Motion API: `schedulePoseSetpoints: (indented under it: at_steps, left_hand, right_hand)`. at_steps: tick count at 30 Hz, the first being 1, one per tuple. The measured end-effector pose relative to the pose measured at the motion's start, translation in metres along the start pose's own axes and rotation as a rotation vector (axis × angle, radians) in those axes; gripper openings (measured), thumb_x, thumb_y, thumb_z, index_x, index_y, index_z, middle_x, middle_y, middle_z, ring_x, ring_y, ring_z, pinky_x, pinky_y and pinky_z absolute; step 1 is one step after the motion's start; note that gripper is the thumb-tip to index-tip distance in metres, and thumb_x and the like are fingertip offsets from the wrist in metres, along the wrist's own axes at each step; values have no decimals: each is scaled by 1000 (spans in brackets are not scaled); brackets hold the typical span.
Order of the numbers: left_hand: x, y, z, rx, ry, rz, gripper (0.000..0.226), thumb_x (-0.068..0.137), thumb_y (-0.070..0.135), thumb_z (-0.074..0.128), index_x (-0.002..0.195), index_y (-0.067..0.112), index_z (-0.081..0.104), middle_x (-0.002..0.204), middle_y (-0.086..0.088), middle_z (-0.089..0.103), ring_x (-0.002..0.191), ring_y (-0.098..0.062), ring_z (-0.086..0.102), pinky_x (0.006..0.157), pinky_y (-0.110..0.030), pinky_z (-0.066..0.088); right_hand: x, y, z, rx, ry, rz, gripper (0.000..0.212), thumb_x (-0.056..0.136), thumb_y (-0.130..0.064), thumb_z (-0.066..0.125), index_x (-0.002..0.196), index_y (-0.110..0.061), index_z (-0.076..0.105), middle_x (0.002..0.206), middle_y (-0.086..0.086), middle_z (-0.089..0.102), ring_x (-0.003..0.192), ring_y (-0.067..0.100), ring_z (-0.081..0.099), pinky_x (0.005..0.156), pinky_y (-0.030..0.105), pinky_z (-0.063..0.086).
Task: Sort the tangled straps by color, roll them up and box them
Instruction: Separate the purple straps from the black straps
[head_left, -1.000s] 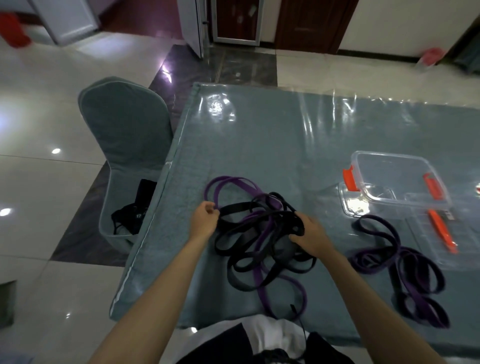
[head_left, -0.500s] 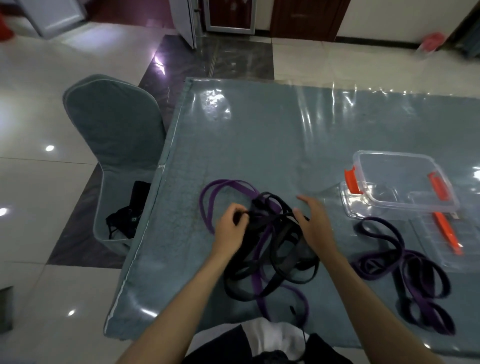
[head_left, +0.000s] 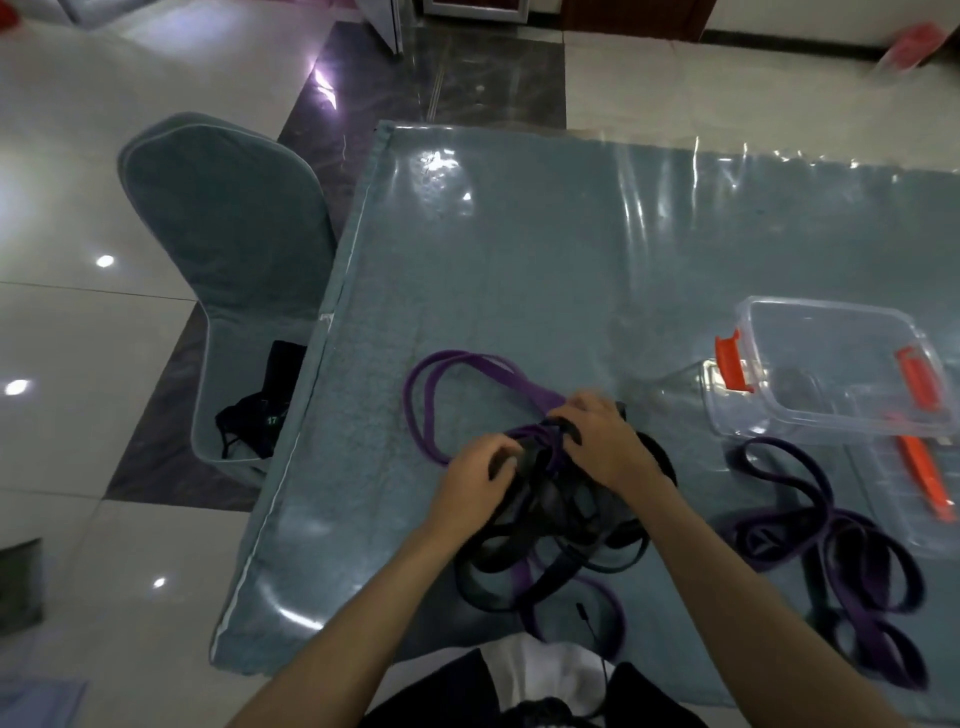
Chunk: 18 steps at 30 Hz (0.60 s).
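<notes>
A tangle of black straps (head_left: 550, 530) and purple straps (head_left: 441, 384) lies on the table near its front edge. My left hand (head_left: 475, 478) grips black strap at the tangle's left side, fingers curled. My right hand (head_left: 602, 441) is close beside it on top of the tangle, its fingers curled round a black strap where a purple loop passes under. A separate pile of purple straps (head_left: 852, 561) lies to the right. Behind that pile stands a clear plastic box (head_left: 831, 374) with orange clips, holding nothing.
The box's clear lid (head_left: 930, 499) with an orange clip lies right of the box. The table (head_left: 571, 260) has a teal cloth under glossy plastic. A covered chair (head_left: 223, 249) with a dark item on its seat stands off the left edge.
Both hands have moved together toward the middle top of the tangle. The right hand went from lying flat on the straps to curling over them. The purple loop has stayed stretched out to the left.
</notes>
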<state>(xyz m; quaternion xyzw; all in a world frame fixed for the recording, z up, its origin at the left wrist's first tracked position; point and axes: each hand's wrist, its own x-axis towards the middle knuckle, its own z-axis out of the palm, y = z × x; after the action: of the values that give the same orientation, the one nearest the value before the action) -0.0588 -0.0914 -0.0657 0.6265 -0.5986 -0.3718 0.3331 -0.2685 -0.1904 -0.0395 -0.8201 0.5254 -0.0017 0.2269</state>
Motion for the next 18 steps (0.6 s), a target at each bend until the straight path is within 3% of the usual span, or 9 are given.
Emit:
schedulePoseSetpoints:
  at_steps: [1, 4, 7, 10, 14, 18]
  left_hand:
    - [6, -8, -4, 126, 1, -38, 32, 98, 16, 68, 130, 15, 65, 128, -4, 68, 121, -24, 62, 105, -46, 50]
    - [21, -27, -11, 388, -206, -218, 66, 99, 29, 67, 158, 23, 38, 158, -6, 47, 145, -30, 42, 120, -48, 34]
    - [26, -37, -6, 576, -157, -155, 43, 104, 31, 61, 146, 31, 53, 148, 3, 58, 136, -24, 52, 106, -42, 37]
    - [30, -37, -10, 458, 16, -129, 22, 106, 26, 60, 126, 25, 67, 124, 2, 75, 114, -24, 69, 92, -39, 45]
    - [45, -26, -40, 207, 226, -162, 19, 103, 13, 61, 119, 21, 70, 117, 1, 74, 107, -21, 69, 87, -34, 53]
    - [60, -12, -71, 142, 363, -138, 24, 101, 6, 59, 118, 19, 71, 115, 1, 74, 104, -19, 69, 87, -36, 54]
  right_hand:
    - [-2, 2, 0, 26, 41, 61, 41, 97, -10, 64, 137, -18, 66, 137, 11, 49, 127, 36, 48, 106, 46, 48]
    - [-13, 12, -2, 51, 36, 232, 45, 96, -9, 61, 139, -20, 65, 127, 14, 47, 117, 40, 53, 98, 49, 52]
    - [-26, 24, -5, 59, 47, 325, 44, 94, -12, 60, 135, -25, 67, 121, 12, 51, 114, 39, 57, 95, 51, 53]
    - [-39, 29, -8, 81, 112, 347, 46, 89, -11, 63, 131, -28, 71, 119, 8, 58, 108, 34, 63, 88, 45, 56]
    - [-46, 31, -11, 245, 197, 431, 38, 87, -15, 69, 122, -31, 76, 118, 2, 69, 104, 27, 68, 89, 37, 54]
    - [-39, 30, -16, 489, 243, 572, 31, 86, -15, 73, 115, -23, 76, 88, 3, 72, 82, 23, 67, 77, 33, 52]
